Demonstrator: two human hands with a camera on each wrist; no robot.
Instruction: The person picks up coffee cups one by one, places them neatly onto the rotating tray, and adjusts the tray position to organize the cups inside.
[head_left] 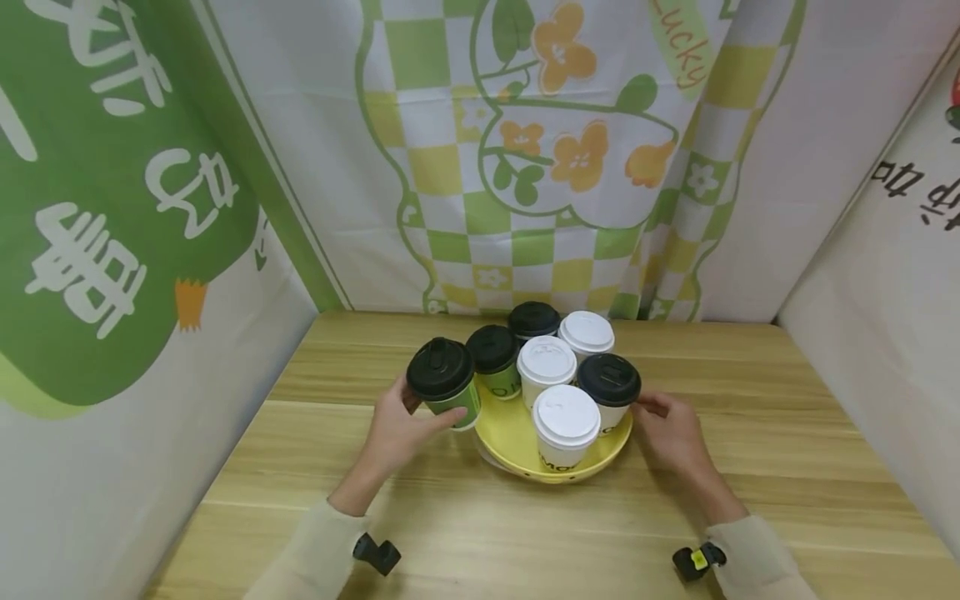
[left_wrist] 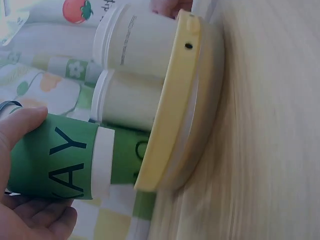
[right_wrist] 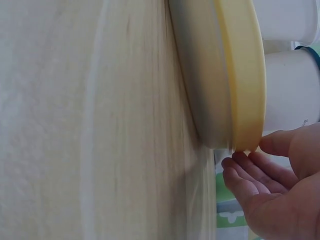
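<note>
While my left hand point(head_left: 401, 429) wraps the green cup point(head_left: 450, 392) at the yellow tray's point(head_left: 510, 442) left edge and my right hand point(head_left: 671, 429) rests loose by its rim, I judge the paper light and crushable, best held mid-wall.

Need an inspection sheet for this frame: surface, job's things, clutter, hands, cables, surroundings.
Surface: light wooden table, bare around the tray.
Job's things: yellow tray carrying six lidded paper cups, three black-lidded and three white-lidded; a seventh, the green cup with a black lid, sits at the tray's left edge.
Clutter: nothing seen.
Hands: left hand grips the green cup; right hand is at the tray's right rim with relaxed fingers, contact not clear.
Cables: nothing seen; a small black device at each wrist.
Surroundings: printed fabric backdrop in green, yellow and white, with flowers and lettering, on three sides.
</note>
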